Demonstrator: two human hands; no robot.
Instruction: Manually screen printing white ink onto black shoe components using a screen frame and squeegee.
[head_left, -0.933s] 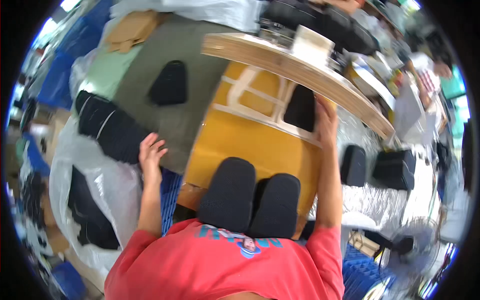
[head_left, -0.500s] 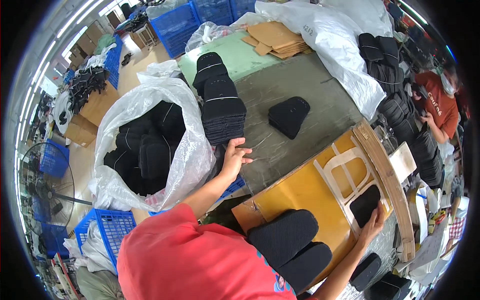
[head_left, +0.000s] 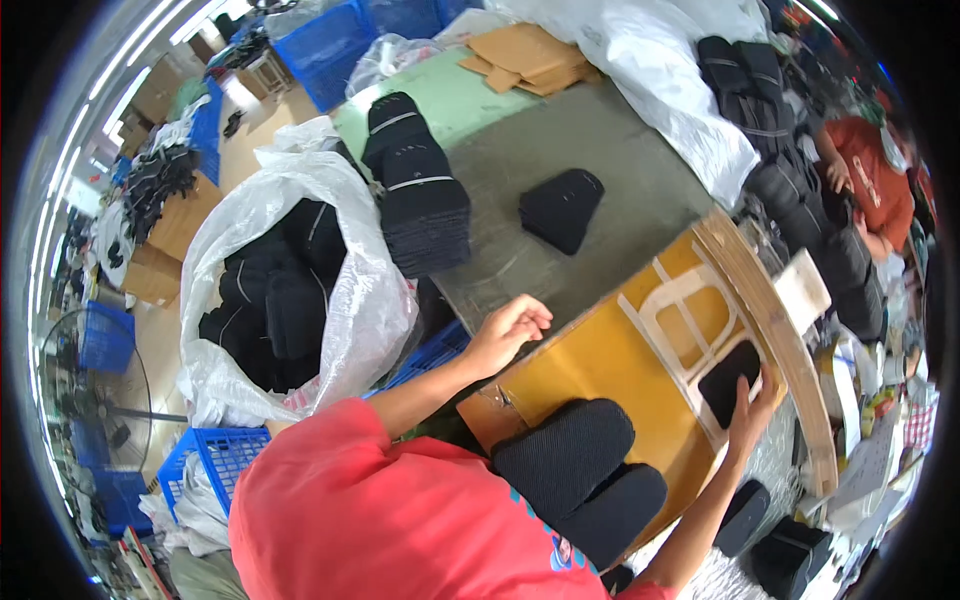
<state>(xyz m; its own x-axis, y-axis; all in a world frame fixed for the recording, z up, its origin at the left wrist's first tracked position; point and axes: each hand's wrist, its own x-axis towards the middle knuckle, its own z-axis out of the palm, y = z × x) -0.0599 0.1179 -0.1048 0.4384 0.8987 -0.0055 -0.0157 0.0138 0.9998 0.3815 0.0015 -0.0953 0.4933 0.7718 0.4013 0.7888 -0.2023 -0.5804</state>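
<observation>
While left fingers [head_left: 530, 312] hover, right fingers [head_left: 768, 385] touch black fabric [head_left: 725, 385].

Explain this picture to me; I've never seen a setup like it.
There is no machine here: the view comes from a wide fisheye camera on a person's head, looking down, so straight edges bend near the rim.

The two bare hands are that person's own. The left hand is empty, fingers loosely curled. The right hand is at a black piece set in an opening of a pale frame; whether it grips or only touches it, I can't tell.

The frame lies on a yellow board, with rounded black pads at its near end. Beyond, on a dark table, sit a small black pile and a taller black stack.
</observation>
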